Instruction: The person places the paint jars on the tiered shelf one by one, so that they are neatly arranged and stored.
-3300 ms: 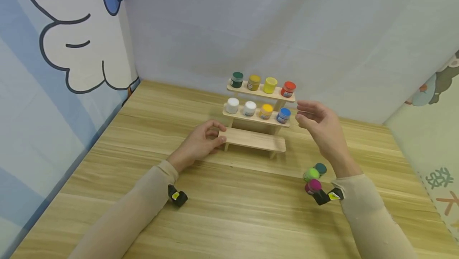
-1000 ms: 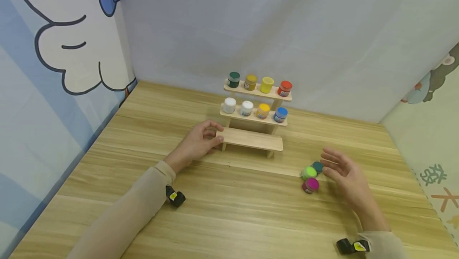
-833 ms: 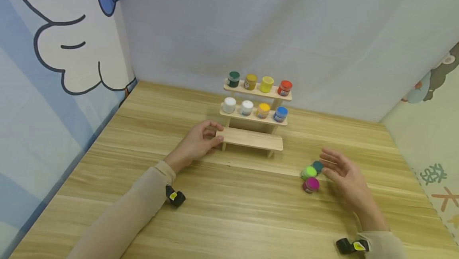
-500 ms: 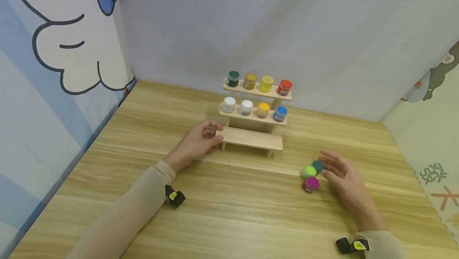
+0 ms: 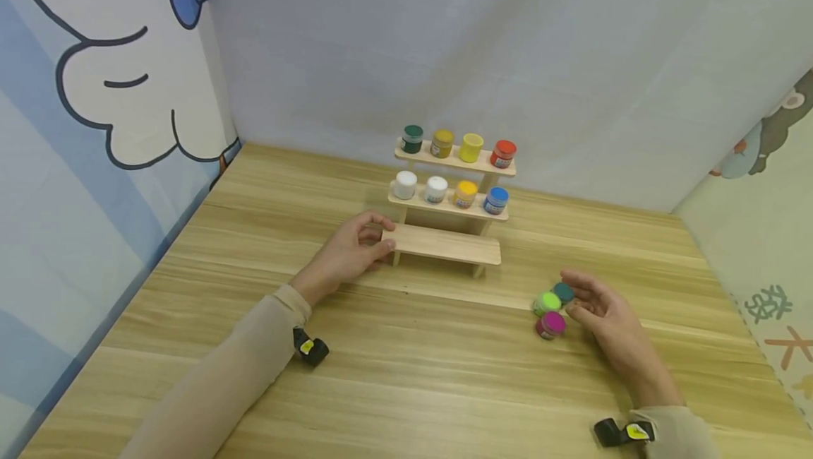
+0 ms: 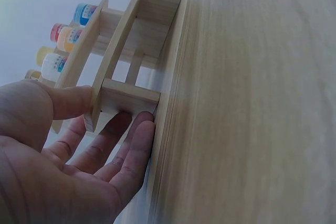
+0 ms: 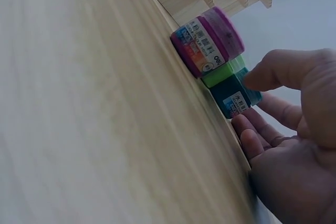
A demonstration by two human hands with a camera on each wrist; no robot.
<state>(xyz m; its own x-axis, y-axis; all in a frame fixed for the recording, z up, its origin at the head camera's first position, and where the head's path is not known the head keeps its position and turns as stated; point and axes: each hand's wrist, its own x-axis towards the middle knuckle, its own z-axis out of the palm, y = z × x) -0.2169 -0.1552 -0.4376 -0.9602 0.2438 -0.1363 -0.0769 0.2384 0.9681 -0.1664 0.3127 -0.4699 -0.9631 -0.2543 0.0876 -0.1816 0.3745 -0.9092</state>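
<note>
A three-tier wooden display rack (image 5: 444,243) stands at the back of the table. My left hand (image 5: 349,251) grips the left end of its lowest tier, thumb on top, other fingers by the leg, as the left wrist view shows. Three paint jars stand close together to the right: a teal jar (image 5: 562,294), a light green jar (image 5: 547,304) and a magenta jar (image 5: 550,325). My right hand (image 5: 610,325) reaches around the teal jar, thumb on the near side by its lid (image 7: 252,92), fingers beyond it. Contact with the jar is unclear.
Dark green, ochre, yellow and red jars (image 5: 503,154) line the top tier. White, orange and blue jars (image 5: 496,200) line the middle tier. A pale cloth wall (image 5: 508,56) rises behind the table (image 5: 381,374). Printed panels flank both sides.
My right hand has come down from beside the rack's middle tier to the three jars, then edged left around the teal one. My left hand keeps its hold on the rack.
</note>
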